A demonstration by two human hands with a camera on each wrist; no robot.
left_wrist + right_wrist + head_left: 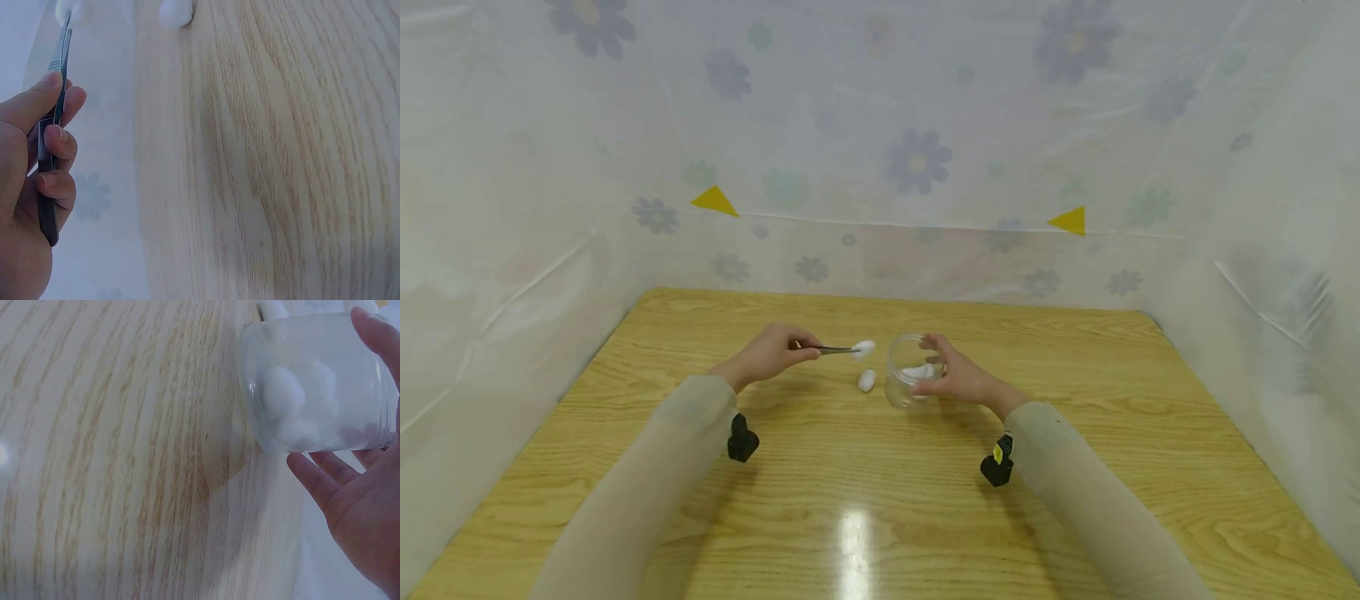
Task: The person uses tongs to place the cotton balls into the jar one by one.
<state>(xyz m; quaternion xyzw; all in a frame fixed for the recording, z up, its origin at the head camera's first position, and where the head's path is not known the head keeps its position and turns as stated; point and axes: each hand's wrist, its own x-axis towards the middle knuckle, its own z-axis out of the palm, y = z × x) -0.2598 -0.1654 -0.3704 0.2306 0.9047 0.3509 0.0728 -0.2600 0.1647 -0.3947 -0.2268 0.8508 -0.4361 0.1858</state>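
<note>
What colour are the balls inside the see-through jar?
The balls are white, best seen through the jar in the right wrist view.

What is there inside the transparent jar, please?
Inside the transparent jar are white, cotton-like balls; at least two show in the right wrist view. Anything behind them is covered, so the total cannot be told.

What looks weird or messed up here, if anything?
One white ball lies loose on the table beside the jar, while others sit inside it, so it looks a bit left out. The left hand holds another with tweezers. I see nothing spilled or broken.
</note>
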